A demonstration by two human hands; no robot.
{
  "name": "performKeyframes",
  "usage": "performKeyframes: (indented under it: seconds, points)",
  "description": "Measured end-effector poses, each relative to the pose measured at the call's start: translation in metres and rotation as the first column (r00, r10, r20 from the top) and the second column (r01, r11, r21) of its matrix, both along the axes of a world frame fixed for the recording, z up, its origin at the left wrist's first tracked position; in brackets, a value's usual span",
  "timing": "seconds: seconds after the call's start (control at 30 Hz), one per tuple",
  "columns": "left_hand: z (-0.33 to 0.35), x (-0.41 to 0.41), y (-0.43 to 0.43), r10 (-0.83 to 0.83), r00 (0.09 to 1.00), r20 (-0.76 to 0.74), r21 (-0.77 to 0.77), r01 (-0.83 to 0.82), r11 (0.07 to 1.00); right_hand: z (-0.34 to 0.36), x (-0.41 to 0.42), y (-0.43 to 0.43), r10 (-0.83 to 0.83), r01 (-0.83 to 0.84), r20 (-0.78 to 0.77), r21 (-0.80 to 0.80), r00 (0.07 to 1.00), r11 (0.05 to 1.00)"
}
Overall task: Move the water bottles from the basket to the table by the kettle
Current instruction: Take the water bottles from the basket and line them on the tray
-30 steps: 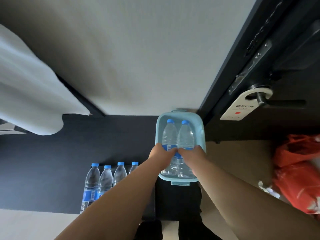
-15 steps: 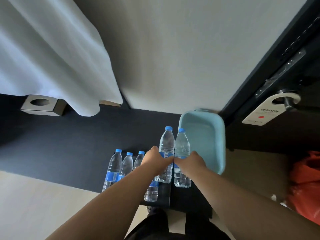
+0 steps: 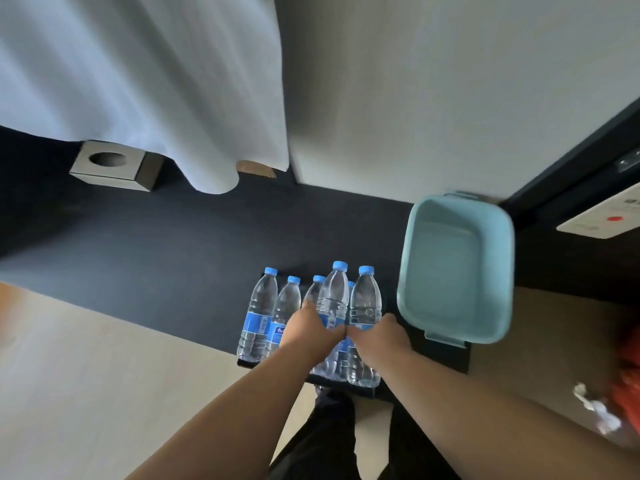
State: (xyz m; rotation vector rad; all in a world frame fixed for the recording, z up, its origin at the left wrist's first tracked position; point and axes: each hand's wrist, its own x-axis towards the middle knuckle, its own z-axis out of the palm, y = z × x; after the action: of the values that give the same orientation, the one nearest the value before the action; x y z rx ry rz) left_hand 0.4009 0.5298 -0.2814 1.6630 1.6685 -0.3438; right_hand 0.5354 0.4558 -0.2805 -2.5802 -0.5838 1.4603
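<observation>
My left hand (image 3: 313,332) grips one clear water bottle (image 3: 333,297) with a blue cap, and my right hand (image 3: 379,337) grips a second water bottle (image 3: 365,303) right beside it. Both bottles are upright over the dark table (image 3: 173,251), in front of a row of several matching bottles (image 3: 258,317) that stand near the table's front edge. The light blue basket (image 3: 457,327) sits to the right with nothing inside it. No kettle is in view.
A grey square tissue box (image 3: 116,164) rests at the far left of the table under a hanging white cloth (image 3: 138,81). A dark door with a white hanger tag (image 3: 602,220) is at right. Red bags (image 3: 627,382) lie on the floor.
Both hands lifted the two bottles out of the basket and carried them left to the row on the table. The view swung left.
</observation>
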Motion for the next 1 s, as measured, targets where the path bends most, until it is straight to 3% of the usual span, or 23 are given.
performKeyframes:
  seconds: [0.17, 0.4, 1.0]
  points:
    - [-0.027, -0.010, -0.011, 0.060, 0.997, -0.052, -0.017, -0.061, 0.998, -0.027, -0.013, -0.003, -0.023, 0.023, -0.007, -0.071, 1.000, 0.997]
    - [-0.047, -0.017, -0.021, 0.023, 0.997, -0.074, -0.015, -0.025, 1.000, -0.055, -0.016, 0.000, -0.059, 0.063, 0.029, -0.157, 0.998, 0.986]
    - [-0.068, -0.019, -0.017, -0.029, 0.993, -0.110, 0.092, 0.039, 0.995, -0.092, -0.022, -0.006, -0.126, 0.127, 0.018, -0.148, 0.992, 0.981]
